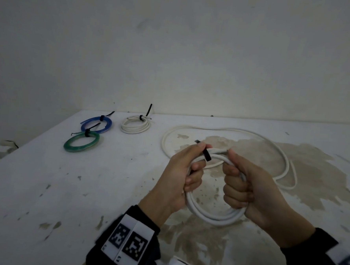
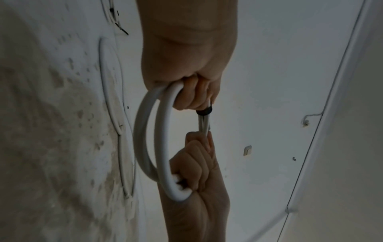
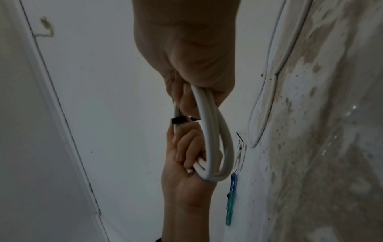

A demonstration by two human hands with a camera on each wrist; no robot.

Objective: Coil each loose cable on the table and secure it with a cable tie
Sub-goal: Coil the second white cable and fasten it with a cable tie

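Both hands hold a white cable coil [image 1: 213,217] up over the table [image 1: 64,187]. My left hand [image 1: 188,172] grips the coil's left side, and its thumb and forefinger pinch a black cable tie [image 1: 207,154] wrapped round the top strands. My right hand [image 1: 238,185] is fisted round the coil's right side. In the left wrist view the coil [image 2: 163,147] arcs between both hands, with the tie [image 2: 204,112] just below my left fingers [image 2: 192,96]. The right wrist view shows the tie [image 3: 179,120] between the two hands and the coil [image 3: 213,139] beside it.
A loose white cable [image 1: 231,130] sprawls in a big loop behind the hands. At the back left lie three tied coils: blue [image 1: 96,124], green [image 1: 81,144] and white [image 1: 135,125]. A wall stands right behind the table. A brown stain [image 1: 311,171] marks its right side.
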